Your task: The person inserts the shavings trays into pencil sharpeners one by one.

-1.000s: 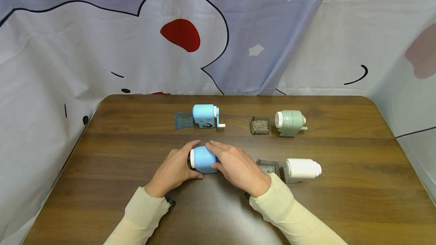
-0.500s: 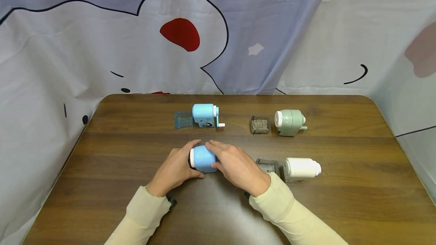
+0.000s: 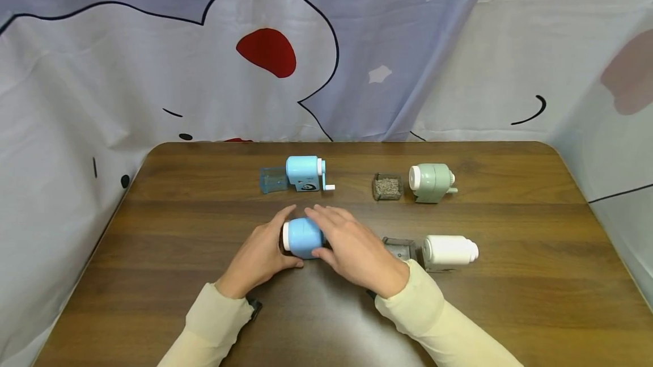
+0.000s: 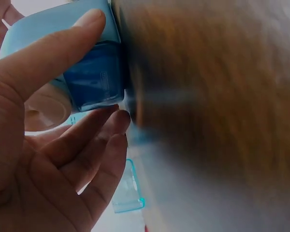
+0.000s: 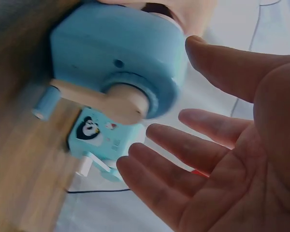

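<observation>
Between my two hands a blue pencil sharpener (image 3: 304, 237) stands low over the table. My left hand (image 3: 259, 254) grips it at the white-capped end. In the left wrist view its thumb (image 4: 89, 21) lies along the body near the blue see-through drawer (image 4: 94, 79), and the fingers are on the far side. My right hand (image 3: 359, 253) is at the crank end, its thumb tip right at the body's edge. In the right wrist view the other fingers (image 5: 171, 166) are loosely spread, off the crank (image 5: 94, 96), which has a blue knob.
Behind is a light-blue sharpener (image 3: 303, 173) with its drawer (image 3: 273, 180) out. A green sharpener (image 3: 432, 182) stands back right, beside a tray of shavings (image 3: 388, 186). A white sharpener (image 3: 450, 251) and its grey drawer (image 3: 400, 248) are near my right forearm.
My right hand's fingers have lifted and spread slightly at the crank end. The left hand keeps its grip and the blue sharpener stays in place. The head view has shifted slightly.
</observation>
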The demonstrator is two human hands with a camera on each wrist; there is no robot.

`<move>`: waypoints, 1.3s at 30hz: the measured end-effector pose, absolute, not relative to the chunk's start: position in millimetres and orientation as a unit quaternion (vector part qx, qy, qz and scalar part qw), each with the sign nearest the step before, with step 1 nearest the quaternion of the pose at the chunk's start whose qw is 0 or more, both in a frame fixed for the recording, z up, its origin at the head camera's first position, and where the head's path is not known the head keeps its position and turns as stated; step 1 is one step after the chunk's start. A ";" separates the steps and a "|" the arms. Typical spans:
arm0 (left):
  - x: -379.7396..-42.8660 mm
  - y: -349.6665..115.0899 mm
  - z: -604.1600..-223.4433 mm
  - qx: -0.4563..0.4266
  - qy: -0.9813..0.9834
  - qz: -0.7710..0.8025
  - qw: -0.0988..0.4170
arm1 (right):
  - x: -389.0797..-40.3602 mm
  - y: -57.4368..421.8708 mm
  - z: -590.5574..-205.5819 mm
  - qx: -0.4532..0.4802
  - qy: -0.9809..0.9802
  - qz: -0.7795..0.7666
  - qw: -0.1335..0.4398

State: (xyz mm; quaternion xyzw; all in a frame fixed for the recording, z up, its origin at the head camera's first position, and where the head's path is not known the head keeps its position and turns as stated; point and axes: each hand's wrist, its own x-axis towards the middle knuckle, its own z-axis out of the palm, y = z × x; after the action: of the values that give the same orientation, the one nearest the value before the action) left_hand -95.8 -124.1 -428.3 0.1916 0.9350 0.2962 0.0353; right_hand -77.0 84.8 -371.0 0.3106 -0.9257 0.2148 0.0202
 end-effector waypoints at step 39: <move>-68.6 -15.0 -360.7 0.403 0.857 0.301 -0.114 | -55.6 228.0 -328.4 0.219 -0.964 0.150 -0.014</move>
State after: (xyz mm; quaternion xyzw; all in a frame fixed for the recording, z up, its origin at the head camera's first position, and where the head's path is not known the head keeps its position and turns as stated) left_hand -68.6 -15.0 -360.7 0.4026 0.8568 0.3014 -0.1140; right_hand -55.6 228.0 -328.4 0.2195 -0.9639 0.1502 -0.0140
